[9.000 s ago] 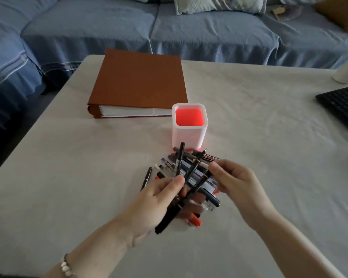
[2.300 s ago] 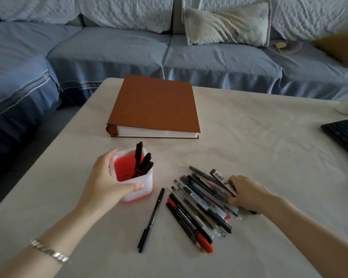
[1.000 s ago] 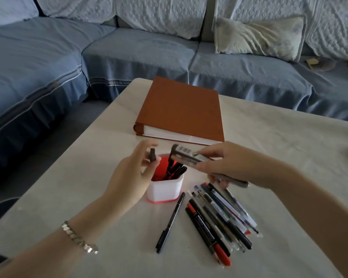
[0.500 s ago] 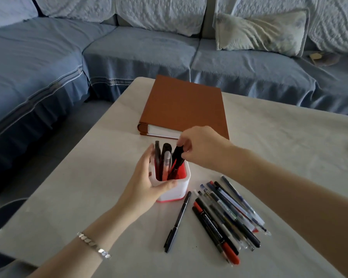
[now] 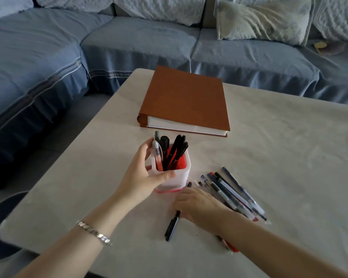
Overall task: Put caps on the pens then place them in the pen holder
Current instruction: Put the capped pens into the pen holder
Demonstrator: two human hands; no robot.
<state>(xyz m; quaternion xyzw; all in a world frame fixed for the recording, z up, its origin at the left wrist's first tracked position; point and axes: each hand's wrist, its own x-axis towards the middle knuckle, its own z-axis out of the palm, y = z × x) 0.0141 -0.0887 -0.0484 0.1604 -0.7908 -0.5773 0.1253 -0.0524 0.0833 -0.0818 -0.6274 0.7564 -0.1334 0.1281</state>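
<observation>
The pen holder (image 5: 180, 177), white outside and red inside, stands on the table with several capped pens (image 5: 175, 151) upright in it. My left hand (image 5: 143, 177) grips the holder from its left side, thumb across the front wall. Just right of it, my right hand (image 5: 199, 205) lies palm down on the left part of the pile of pens (image 5: 233, 191). Its fingers are hidden beneath it. A black pen (image 5: 171, 227) pokes out from under that hand toward me. A red pen end (image 5: 232, 247) shows beside my right forearm.
A thick brown album (image 5: 185, 99) lies behind the holder. The pale table (image 5: 289, 157) ends in an edge at the left and near side. A blue sofa (image 5: 129, 37) with a pillow (image 5: 263, 21) wraps the far and left sides.
My right hand has left the top of the holder and come down onto the pile of pens on the table. My left hand has kept its hold on the holder.
</observation>
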